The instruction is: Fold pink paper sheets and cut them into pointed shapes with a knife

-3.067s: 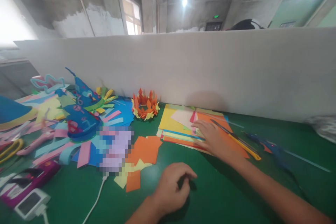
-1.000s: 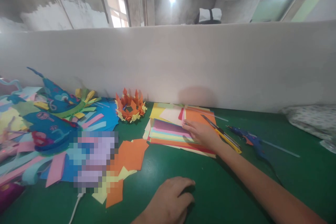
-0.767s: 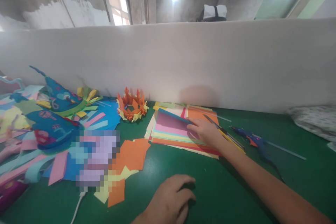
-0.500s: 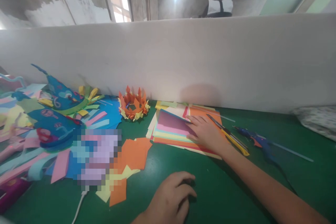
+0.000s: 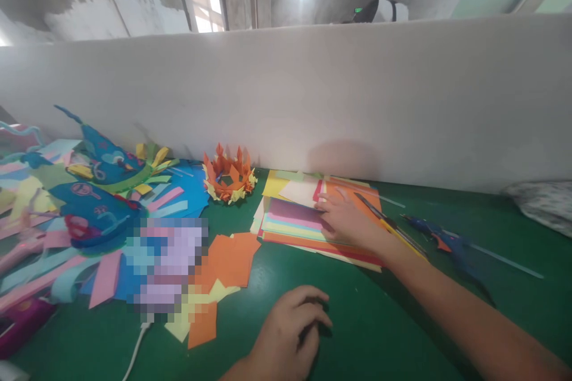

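My right hand point(image 5: 346, 221) lies on a stack of coloured paper sheets point(image 5: 292, 220) at the back of the green table point(image 5: 379, 333). Its fingers are together and reach across the purple top sheet. Whether they pinch a sheet is not clear. My left hand point(image 5: 290, 333) rests on the green table near the front edge, fingers loosely curled, with nothing visible in it. An orange paper crown point(image 5: 229, 175) stands just left of the stack.
A yellow utility knife point(image 5: 393, 229) and a blue glue gun point(image 5: 440, 241) lie right of the stack. Orange and yellow paper squares point(image 5: 223, 262) lie left of my left hand. Blue paper hats and coloured strips point(image 5: 102, 196) crowd the left. A white partition point(image 5: 313, 95) closes the back.
Over the last second my right hand lifted the purple sheet's edge, then laid it flat again and shifted slightly back on the stack. My left hand stayed in place.
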Available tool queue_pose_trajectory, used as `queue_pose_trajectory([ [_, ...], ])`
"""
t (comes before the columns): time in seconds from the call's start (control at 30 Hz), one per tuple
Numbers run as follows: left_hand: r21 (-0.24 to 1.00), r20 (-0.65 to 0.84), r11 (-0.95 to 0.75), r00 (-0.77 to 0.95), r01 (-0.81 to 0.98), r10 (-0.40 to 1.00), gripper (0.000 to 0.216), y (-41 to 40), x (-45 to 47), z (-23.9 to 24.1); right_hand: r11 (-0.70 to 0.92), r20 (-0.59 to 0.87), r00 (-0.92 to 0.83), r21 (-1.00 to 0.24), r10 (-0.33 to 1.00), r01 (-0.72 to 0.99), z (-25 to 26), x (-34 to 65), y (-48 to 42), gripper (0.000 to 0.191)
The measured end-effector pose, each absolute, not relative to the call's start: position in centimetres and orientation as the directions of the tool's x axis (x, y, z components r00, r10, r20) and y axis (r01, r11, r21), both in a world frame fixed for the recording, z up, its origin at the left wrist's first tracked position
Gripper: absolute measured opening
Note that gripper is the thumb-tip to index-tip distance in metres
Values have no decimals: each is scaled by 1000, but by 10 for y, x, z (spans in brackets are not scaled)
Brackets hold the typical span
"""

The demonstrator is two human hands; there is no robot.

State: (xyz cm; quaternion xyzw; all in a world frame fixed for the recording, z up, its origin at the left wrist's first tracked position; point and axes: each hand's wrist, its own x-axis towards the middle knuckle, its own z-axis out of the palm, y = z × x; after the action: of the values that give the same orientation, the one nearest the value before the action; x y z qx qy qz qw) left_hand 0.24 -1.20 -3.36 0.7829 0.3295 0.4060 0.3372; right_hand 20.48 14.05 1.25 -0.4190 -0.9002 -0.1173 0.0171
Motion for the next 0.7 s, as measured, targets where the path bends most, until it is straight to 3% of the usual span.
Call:
queue_pose_trajectory([
  [0.7,852,340,-460,401,252,850,35,-12,1,-34,629,156,-662,217,733,747,11,195,141,19],
])
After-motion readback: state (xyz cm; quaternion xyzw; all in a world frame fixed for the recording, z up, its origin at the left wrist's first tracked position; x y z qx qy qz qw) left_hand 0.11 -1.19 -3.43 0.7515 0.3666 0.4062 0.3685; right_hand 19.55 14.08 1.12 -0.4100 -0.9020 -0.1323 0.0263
